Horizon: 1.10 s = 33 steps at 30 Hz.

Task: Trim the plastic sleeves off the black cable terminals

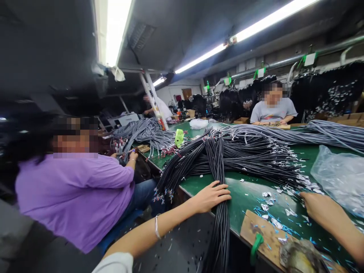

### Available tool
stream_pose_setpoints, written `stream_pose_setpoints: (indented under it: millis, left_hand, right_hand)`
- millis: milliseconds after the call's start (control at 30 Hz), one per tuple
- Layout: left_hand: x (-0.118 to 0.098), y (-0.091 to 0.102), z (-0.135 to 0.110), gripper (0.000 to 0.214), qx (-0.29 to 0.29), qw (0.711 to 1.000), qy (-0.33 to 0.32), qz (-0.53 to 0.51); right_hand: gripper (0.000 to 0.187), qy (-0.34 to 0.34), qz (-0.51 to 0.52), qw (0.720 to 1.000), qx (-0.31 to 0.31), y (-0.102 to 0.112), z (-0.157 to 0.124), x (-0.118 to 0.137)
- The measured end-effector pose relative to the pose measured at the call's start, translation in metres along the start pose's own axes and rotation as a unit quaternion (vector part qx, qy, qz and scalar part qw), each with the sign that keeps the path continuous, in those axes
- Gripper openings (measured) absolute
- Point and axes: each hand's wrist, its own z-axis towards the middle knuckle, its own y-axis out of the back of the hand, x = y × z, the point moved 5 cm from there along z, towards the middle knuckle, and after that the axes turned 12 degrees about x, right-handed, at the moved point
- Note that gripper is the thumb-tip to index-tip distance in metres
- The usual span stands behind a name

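My left hand [212,197] lies with its fingers stretched out across a bundle of black cables [217,163]. That bundle hangs down over the front edge of the green table [233,182]. At the right, my right hand [321,206] is closed at the stripped ends of a large pile of black cables [250,157]. Whatever its fingertips pinch is hidden or too small to make out. Silver foil scraps [276,223] and bits of blue sleeving [260,212] are scattered on the table between my hands.
A wooden board [250,225] with a green clamp [257,244] sits at the front edge. Clear plastic bags [338,174] lie at the right, grey cables [148,132] farther back. One person in purple [76,193] sits at left; another [274,108] works across the table.
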Motion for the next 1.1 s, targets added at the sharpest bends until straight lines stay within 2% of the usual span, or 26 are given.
stream_pose_setpoints:
  millis: [67,133,200,267,367,467,567,667,733,800,833,900,967,1033,1100]
  left_hand:
    - [-0.003,-0.008,0.005,0.047,0.033,0.997,-0.024,0.066]
    - [-0.004,-0.012,0.012,0.04,0.051,0.994,-0.042,0.084]
    - [-0.004,-0.01,0.017,0.033,0.054,0.993,-0.043,0.095]
    - [-0.005,0.001,0.019,0.026,0.044,0.993,-0.031,0.108]
    - [-0.005,0.037,0.016,0.021,0.01,0.993,0.007,0.12]
    - [0.005,0.091,0.013,0.023,-0.038,0.989,0.067,0.123]
    - [0.029,0.149,0.013,0.028,-0.081,0.978,0.147,0.127]
    - [0.057,0.191,0.016,0.038,-0.109,0.958,0.231,0.132]
    - [0.072,0.203,0.024,0.041,-0.114,0.944,0.28,0.13]
    - [0.081,0.198,0.038,0.041,-0.103,0.936,0.315,0.122]
    - [0.083,0.188,0.048,0.039,-0.093,0.934,0.326,0.116]
    - [0.082,0.157,0.071,0.033,-0.062,0.936,0.332,0.098]
    - [0.075,0.116,0.093,0.032,-0.029,0.942,0.325,0.079]
    - [0.067,0.074,0.109,0.032,-0.002,0.949,0.309,0.057]
    - [0.062,0.039,0.115,0.031,0.016,0.954,0.296,0.035]
  right_hand:
    - [0.019,0.033,-0.028,0.998,0.049,-0.003,0.001,0.003]
    - [0.017,0.04,-0.059,0.994,0.08,-0.003,0.001,0.005]
    - [0.015,0.027,-0.087,0.991,0.096,-0.001,-0.001,0.008]
    - [0.014,0.012,-0.104,0.989,0.106,0.001,-0.003,0.011]
    - [0.023,0.002,-0.101,0.989,0.11,0.004,-0.006,0.013]
    - [0.03,-0.023,-0.078,0.992,0.095,0.009,-0.01,0.01]
    - [0.032,-0.047,-0.052,0.995,0.074,0.017,-0.014,0.013]
    - [0.032,-0.007,-0.02,0.997,0.075,0.023,-0.019,0.039]
    - [0.031,0.057,0.002,0.994,0.098,0.022,-0.024,0.069]
    - [0.03,0.131,0.018,0.981,0.139,0.016,-0.032,0.102]
    - [0.029,0.162,0.022,0.973,0.162,0.012,-0.036,0.115]
    - [0.028,0.194,0.018,0.959,0.207,0.005,-0.044,0.128]
    - [0.027,0.186,0.002,0.954,0.236,0.003,-0.046,0.122]
    - [0.027,0.149,-0.017,0.958,0.245,0.007,-0.043,0.1]
    - [0.027,0.104,-0.032,0.963,0.246,0.014,-0.039,0.076]
